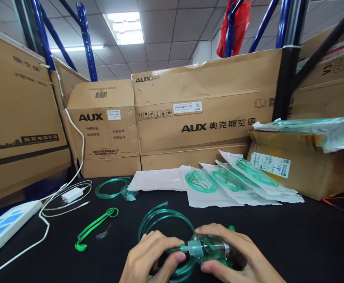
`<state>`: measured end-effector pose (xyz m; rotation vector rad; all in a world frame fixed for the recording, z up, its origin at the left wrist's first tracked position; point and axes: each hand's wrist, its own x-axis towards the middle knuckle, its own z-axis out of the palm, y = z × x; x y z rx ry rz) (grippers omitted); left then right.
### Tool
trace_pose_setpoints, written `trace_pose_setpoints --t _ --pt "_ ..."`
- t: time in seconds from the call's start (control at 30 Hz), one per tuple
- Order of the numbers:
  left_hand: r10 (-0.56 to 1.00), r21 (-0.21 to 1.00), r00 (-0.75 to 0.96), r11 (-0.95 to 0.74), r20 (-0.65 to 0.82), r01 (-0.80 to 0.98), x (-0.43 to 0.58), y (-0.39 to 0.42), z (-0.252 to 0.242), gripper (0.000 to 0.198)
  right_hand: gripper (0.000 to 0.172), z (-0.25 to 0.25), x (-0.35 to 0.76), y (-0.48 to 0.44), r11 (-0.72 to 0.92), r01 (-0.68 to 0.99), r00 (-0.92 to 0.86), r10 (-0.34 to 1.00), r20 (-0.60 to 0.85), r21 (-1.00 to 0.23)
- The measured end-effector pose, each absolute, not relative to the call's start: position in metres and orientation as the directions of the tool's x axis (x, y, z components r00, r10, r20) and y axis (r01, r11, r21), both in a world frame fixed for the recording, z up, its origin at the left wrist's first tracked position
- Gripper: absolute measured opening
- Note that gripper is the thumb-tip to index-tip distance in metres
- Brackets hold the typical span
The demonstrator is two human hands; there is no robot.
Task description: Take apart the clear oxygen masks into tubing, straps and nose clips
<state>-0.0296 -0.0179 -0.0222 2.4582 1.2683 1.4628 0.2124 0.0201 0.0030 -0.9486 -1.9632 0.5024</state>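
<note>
My right hand (237, 255) is closed around a clear green oxygen mask (210, 248) at the bottom middle of the view. My left hand (150, 257) pinches the green tube connector (186, 248) at the mask's port. The coiled green tubing (160, 220) loops on the black table just beyond my hands. A loose green elastic strap (93, 230) lies to the left, with a small clear clip beside it.
Several sealed white pouches (219, 182) holding green masks fan out at the back, next to an open cardboard box (298, 165). Another tube coil with connector (115, 190), a white charger with cable (71, 194) and a power strip (3, 226) lie left. AUX cartons wall the back.
</note>
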Motion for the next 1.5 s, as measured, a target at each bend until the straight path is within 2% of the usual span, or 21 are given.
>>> trace_pose_setpoints --t 0.17,0.33,0.53,0.77,0.87,0.93,1.03,1.23,1.33,1.5 --pt "0.621 0.350 0.318 -0.714 0.716 0.607 -0.034 -0.017 -0.019 0.015 0.027 0.006 0.209 0.019 0.598 0.395 -0.368 0.799 0.476 -0.698" --pt "0.619 0.359 0.270 -0.698 0.738 0.619 -0.031 -0.017 -0.023 0.015 0.021 0.012 0.206 0.017 0.575 0.340 -0.368 0.810 0.458 -0.744" --pt "0.596 0.309 0.324 -0.720 0.735 0.622 -0.031 -0.017 -0.023 0.016 0.027 0.013 0.207 0.014 0.546 0.308 -0.367 0.824 0.432 -0.779" --pt "0.627 0.358 0.265 -0.686 0.733 0.633 -0.026 -0.017 -0.025 0.028 0.032 0.007 0.206 0.020 0.588 0.343 -0.378 0.801 0.465 -0.733" --pt "0.635 0.358 0.279 -0.685 0.720 0.635 -0.028 -0.016 -0.024 0.023 0.034 0.004 0.207 0.024 0.613 0.360 -0.407 0.781 0.473 -0.703" --pt "0.612 0.317 0.320 -0.706 0.723 0.634 -0.031 -0.015 -0.024 0.016 0.034 0.003 0.207 0.025 0.616 0.368 -0.426 0.777 0.463 -0.696" --pt "0.593 0.287 0.338 -0.717 0.731 0.635 -0.033 -0.014 -0.024 0.012 0.032 0.006 0.206 0.023 0.583 0.366 -0.414 0.800 0.434 -0.726" --pt "0.601 0.331 0.310 -0.719 0.737 0.611 -0.029 -0.016 -0.027 0.012 0.025 0.013 0.206 0.019 0.472 0.287 -0.407 0.848 0.340 -0.834" --pt "0.607 0.361 0.260 -0.707 0.751 0.608 -0.029 -0.017 -0.027 0.013 0.029 0.011 0.206 0.021 0.462 0.287 -0.383 0.858 0.341 -0.839" --pt "0.650 0.435 0.289 -0.714 0.703 0.549 -0.034 -0.016 -0.020 0.016 0.031 0.012 0.207 0.023 0.447 0.341 -0.403 0.864 0.301 -0.827"
